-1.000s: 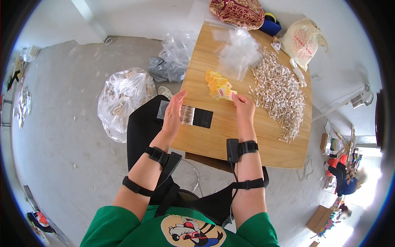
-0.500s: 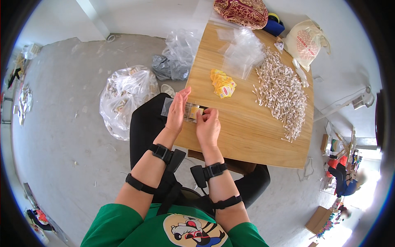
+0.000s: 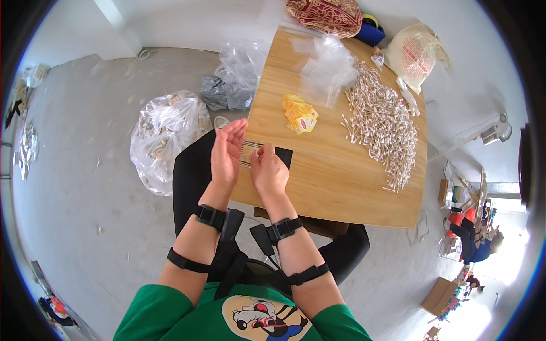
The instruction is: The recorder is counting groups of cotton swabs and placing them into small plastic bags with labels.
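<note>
My left hand stands on edge at the left side of the table, fingers stretched out and its palm toward a short row of cotton swabs. My right hand is closed, its thumb and fingers pinched at a small yellow card lying over those swabs. A flat black piece sticks out past the right hand's knuckles. Farther up the table are a small stack of yellow cards and a large heap of loose cotton swabs.
Clear plastic bags lie behind the yellow cards on the wooden table. A patterned red cloth and a cream drawstring bag sit at the far edge. A filled clear sack stands on the floor at left. Another person is far right.
My right hand has slid left with the yellow card, along the swab row toward my left hand. The black piece now shows more fully on the right. The whole view has shifted slightly.
</note>
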Tool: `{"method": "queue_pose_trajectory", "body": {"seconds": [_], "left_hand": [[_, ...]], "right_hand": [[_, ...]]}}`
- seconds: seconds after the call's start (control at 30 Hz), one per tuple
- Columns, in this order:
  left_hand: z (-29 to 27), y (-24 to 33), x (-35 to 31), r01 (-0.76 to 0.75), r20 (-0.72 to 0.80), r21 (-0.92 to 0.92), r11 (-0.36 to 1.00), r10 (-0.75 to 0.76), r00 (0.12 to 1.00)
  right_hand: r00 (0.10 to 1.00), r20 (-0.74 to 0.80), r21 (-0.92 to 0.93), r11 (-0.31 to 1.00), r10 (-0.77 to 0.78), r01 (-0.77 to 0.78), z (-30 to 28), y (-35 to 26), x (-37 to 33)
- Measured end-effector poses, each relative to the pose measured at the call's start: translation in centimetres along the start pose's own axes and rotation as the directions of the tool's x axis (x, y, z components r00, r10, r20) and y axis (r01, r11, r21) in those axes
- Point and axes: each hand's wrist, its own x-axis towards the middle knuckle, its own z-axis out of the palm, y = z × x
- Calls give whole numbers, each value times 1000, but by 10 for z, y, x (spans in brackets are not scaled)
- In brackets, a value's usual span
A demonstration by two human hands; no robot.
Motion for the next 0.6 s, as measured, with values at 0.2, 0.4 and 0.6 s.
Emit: {"method": "queue_pose_trajectory", "body": {"seconds": [0.2, 0.4, 0.6], "left_hand": [[-15, -11, 5, 62, 31, 158, 986, -68, 997], [-15, -15, -3, 67, 55, 112, 991, -74, 996], [34, -30, -47, -162, 254, 731, 662, -45, 966]], "right_hand": [[999, -35, -1, 1000, -31, 31, 3, -3, -1], [890, -434, 341, 940, 140, 19, -83, 102, -4], [611, -785, -139, 929, 108, -343, -233, 331, -7]]}}
